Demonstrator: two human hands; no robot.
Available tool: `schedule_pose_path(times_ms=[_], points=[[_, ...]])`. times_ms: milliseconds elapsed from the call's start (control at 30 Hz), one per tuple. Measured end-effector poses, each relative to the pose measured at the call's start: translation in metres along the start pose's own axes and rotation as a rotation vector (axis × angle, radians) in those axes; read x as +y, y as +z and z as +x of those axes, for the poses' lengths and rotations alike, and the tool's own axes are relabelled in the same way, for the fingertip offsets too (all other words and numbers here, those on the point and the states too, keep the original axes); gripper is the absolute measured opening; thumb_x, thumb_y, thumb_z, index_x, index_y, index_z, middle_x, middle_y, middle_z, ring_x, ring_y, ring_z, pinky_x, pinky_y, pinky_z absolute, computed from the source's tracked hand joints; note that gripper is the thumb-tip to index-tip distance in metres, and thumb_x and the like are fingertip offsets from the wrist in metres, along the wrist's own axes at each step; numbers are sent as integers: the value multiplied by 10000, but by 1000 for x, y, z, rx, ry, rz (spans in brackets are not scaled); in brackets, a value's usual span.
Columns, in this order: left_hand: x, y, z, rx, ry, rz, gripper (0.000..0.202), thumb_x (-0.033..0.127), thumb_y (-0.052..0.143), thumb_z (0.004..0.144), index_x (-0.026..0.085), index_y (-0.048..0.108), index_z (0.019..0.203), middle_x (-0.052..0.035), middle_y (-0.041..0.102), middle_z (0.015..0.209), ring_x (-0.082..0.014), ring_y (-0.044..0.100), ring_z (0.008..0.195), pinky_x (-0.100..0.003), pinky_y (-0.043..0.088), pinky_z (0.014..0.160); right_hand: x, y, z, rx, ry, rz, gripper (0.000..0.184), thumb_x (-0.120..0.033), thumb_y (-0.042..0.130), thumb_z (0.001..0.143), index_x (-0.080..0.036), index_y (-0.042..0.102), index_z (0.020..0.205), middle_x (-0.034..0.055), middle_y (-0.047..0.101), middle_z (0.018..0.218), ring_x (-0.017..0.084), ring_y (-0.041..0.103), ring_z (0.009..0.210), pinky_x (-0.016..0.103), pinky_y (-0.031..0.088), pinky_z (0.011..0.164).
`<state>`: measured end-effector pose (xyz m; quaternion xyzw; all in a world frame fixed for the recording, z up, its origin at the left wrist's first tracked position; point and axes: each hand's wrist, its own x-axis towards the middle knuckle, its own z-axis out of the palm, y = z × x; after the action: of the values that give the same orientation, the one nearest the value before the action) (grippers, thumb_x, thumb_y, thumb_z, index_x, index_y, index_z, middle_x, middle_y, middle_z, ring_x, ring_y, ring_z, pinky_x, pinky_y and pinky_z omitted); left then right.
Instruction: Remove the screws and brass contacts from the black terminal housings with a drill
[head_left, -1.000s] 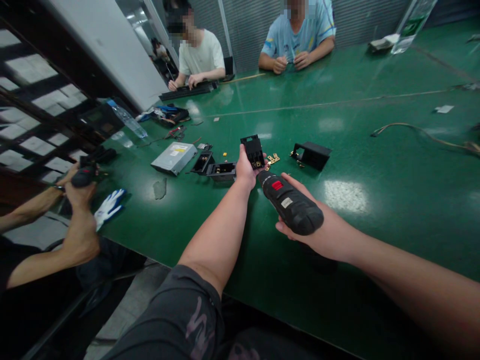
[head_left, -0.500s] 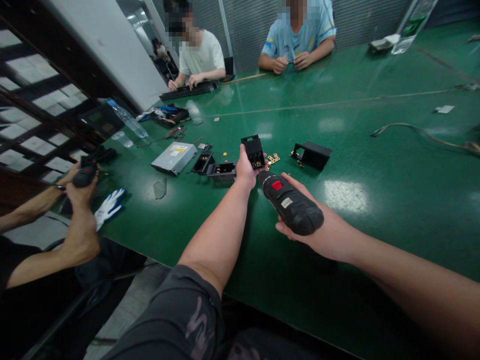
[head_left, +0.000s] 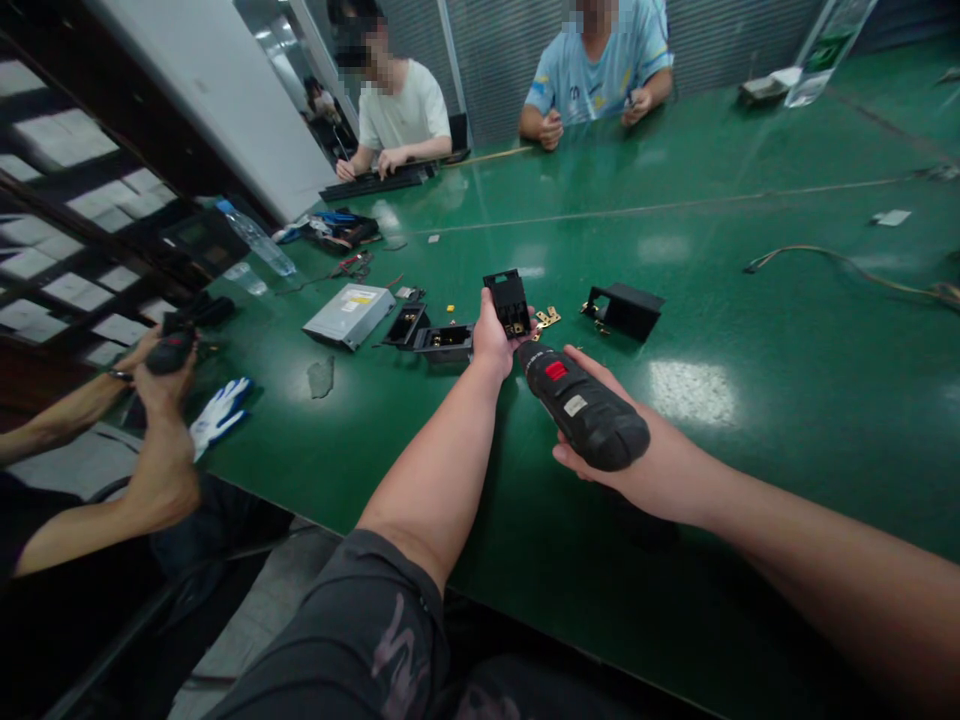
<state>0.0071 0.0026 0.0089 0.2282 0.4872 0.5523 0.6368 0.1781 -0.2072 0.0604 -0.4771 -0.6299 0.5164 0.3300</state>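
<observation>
My left hand (head_left: pixel 491 340) holds up a small black plastic housing (head_left: pixel 511 303) by its lower end, with brass contacts showing inside it. My right hand (head_left: pixel 600 473) cradles a black cordless electric screwdriver (head_left: pixel 583 405) with a red button, its tip pointing toward the housing and close to my left hand. Loose brass terminals (head_left: pixel 547 318) lie on the green table just beyond my fingers. Another black housing (head_left: pixel 626 312) sits to the right of them, and two open black housings (head_left: pixel 442 342) lie to the left.
A silver optical drive (head_left: pixel 349 316) lies left of the housings, near white gloves (head_left: pixel 219 415). A person at the left edge holds a black tool (head_left: pixel 171 352). Two people sit across the green table (head_left: pixel 750 330), and a cable (head_left: pixel 847 262) lies at right.
My hands, the housing and the screwdriver have shifted very slightly right. The person across the table has moved their hands apart.
</observation>
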Motion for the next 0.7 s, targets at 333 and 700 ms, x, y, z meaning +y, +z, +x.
schedule_pose_path(times_ms=[333, 700], points=[[-2, -1, 4, -16, 14, 23, 796, 837, 446, 1127, 174, 845, 1314, -107, 868, 938, -219, 848, 824, -316, 678, 771, 2, -1, 0, 4, -9, 11, 1259, -379, 859, 929, -304, 100, 1932, 90, 830, 1127, 283, 802, 837, 476, 639, 818], [-3, 0, 4, -1, 7, 0, 786, 851, 504, 1101, 177, 848, 1312, -107, 859, 936, -228, 842, 835, -332, 668, 790, 3, -1, -1, 4, -3, 26, 1281, -392, 865, 917, -299, 91, 1932, 109, 825, 1182, 296, 810, 880, 498, 657, 827]])
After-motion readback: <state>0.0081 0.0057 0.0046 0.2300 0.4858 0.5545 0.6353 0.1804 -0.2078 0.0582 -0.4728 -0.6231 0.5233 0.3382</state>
